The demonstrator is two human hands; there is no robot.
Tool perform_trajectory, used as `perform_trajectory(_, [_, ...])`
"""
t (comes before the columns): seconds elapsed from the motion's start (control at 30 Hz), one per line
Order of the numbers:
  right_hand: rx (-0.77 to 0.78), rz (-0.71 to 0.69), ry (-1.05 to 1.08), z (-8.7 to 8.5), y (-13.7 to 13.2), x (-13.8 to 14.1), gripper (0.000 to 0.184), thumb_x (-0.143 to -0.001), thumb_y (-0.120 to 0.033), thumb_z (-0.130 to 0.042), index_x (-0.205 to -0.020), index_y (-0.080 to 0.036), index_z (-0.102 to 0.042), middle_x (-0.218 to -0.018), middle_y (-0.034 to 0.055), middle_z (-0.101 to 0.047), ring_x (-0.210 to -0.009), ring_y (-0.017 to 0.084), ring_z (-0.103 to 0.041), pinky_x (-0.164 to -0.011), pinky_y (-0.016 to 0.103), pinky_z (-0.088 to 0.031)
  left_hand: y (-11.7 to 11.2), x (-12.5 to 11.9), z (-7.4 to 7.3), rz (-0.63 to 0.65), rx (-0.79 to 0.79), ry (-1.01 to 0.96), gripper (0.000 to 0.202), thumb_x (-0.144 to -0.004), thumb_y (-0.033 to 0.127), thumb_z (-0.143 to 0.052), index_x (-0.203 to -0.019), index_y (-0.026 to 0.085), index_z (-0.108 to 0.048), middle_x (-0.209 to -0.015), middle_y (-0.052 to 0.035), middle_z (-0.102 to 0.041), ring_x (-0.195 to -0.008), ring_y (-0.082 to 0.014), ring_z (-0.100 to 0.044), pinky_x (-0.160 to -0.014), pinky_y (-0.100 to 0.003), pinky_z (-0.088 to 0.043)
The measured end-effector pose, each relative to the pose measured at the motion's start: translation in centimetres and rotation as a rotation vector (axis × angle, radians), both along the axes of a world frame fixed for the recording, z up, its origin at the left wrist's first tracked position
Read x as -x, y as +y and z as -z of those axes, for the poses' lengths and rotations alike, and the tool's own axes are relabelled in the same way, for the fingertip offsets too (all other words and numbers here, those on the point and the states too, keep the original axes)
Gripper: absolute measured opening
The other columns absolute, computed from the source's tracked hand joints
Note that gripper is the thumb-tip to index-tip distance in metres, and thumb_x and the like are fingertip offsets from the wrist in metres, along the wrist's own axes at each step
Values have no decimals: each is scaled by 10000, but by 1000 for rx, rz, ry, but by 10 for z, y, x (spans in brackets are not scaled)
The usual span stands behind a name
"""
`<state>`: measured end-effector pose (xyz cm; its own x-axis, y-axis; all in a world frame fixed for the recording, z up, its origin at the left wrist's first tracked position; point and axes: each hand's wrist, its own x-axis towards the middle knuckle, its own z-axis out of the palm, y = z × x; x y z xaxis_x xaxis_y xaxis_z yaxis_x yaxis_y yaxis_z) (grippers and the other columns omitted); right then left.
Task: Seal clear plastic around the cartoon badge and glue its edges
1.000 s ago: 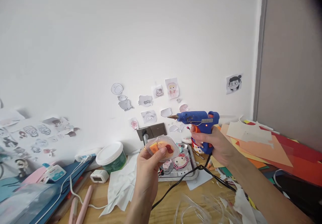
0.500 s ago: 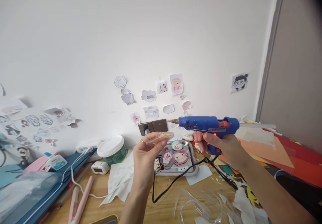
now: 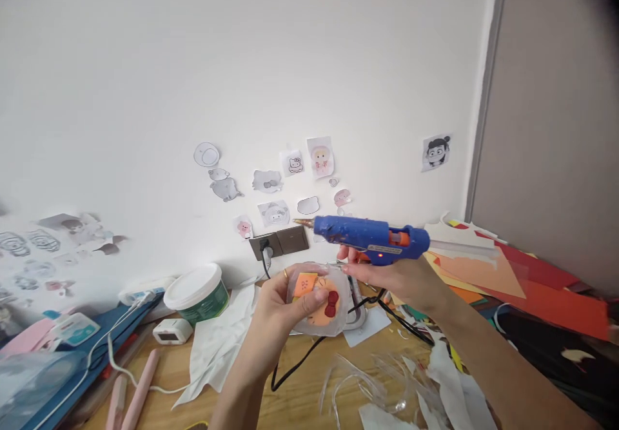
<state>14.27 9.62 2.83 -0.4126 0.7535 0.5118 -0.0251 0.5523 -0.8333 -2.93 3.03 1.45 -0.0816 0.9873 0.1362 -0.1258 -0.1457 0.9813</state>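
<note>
My left hand [image 3: 285, 307] pinches a clear, rounded plastic piece [image 3: 342, 320] with orange shapes and a dark red bow on it, its face turned toward me. In my right hand [image 3: 387, 272] is a blue glue gun [image 3: 358, 233], its metal nozzle pointing left, above the plastic piece and apart from it. A small red light glows on the gun's body, and a pale glue stick [image 3: 461, 249] sticks out of its back. The metal tray [image 3: 356, 317] behind the plastic piece is mostly hidden.
A black cord [image 3: 300, 369] loops over the wooden table below my hands. Clear plastic scraps [image 3: 358, 378] lie at the front. Left stand a white-lidded tub [image 3: 196, 294] and a small white clock [image 3: 173, 331]. Coloured sheets [image 3: 536, 275] pile up at the right. A wall socket [image 3: 279, 243] is behind.
The plastic piece has tipped from nearly edge-on to facing me and now covers most of the tray. The view has shifted right. The glue gun stays in my right hand.
</note>
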Motion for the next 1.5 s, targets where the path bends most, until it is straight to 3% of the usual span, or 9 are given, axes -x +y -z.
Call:
perform_trajectory(0.1, [61, -100, -55, 2, 1, -2, 65, -702, -203, -636, -764, -198, -617, -706, -9, -610, -664, 137, -564, -633, 282, -465, 2, 1, 4, 77, -18, -13, 206, -639, 269, -742, -811, 184, -665, -676, -1, -649, -593, -102, -569, -556, -190, -436])
perform_trajectory(0.3, [189, -286, 66, 6, 6, -2, 36, -729, -203, -607, -703, -197, -584, -780, 2, -605, -752, 139, -548, -674, 277, -442, 1, 4, 4, 187, 40, -47, 156, -690, 266, -708, -797, 168, -651, -683, -4, -638, -586, -83, -557, -567, -179, -425])
perform_trajectory(0.53, [201, -228, -8, 4, 3, 0, 54, -675, -183, -629, -713, -179, -591, -732, -1, -576, -697, 130, -528, -642, 265, -451, 2, 1, 4, 194, 37, -138, 185, -684, 274, -716, -823, 172, -649, -717, 4, -631, -620, -77, -558, -570, -161, -424])
perform_trajectory(0.8, [118, -155, -158, 3, 3, -3, 82, -681, -140, -587, -730, -199, -617, -697, -33, -577, -645, 113, -515, -609, 240, -438, 3, -1, 4, 170, -8, 10, 190, -747, 263, -655, -924, 196, -644, -868, -22, -658, -797, -135, -587, -699, -214, -445])
perform_trajectory(0.97, [146, -225, -201, 5, 7, -7, 61, -671, -138, -606, -703, -189, -605, -666, -33, -571, -632, 120, -515, -587, 240, -430, 4, -1, 8, 179, 58, -58, 186, -723, 259, -677, -889, 184, -644, -806, -15, -662, -711, -116, -590, -672, -210, -442])
perform_trajectory(1.07, [209, -271, -157, 5, 6, -9, 113, -684, -186, -638, -791, -188, -604, -722, -16, -608, -657, 129, -554, -604, 240, -461, 5, -2, 10, 161, 55, -69, 168, -722, 246, -679, -874, 184, -647, -746, 1, -653, -684, -106, -587, -624, -187, -431])
perform_trajectory(1.3, [226, -181, -220, 6, 8, -12, 253, -703, -276, -652, -944, -212, -612, -814, 22, -664, -780, 204, -620, -695, 320, -501, 6, -1, 14, 155, 9, -4, 100, -750, 243, -657, -834, 191, -643, -763, 24, -649, -680, -74, -568, -595, -155, -410])
perform_trajectory(1.5, [223, -248, -161, 9, 11, -8, 271, -674, -263, -692, -926, -207, -608, -848, 12, -661, -840, 193, -615, -731, 304, -502, 5, -4, 8, 135, 60, -52, 143, -725, 228, -675, -853, 175, -639, -717, 19, -650, -623, -79, -568, -584, -169, -419])
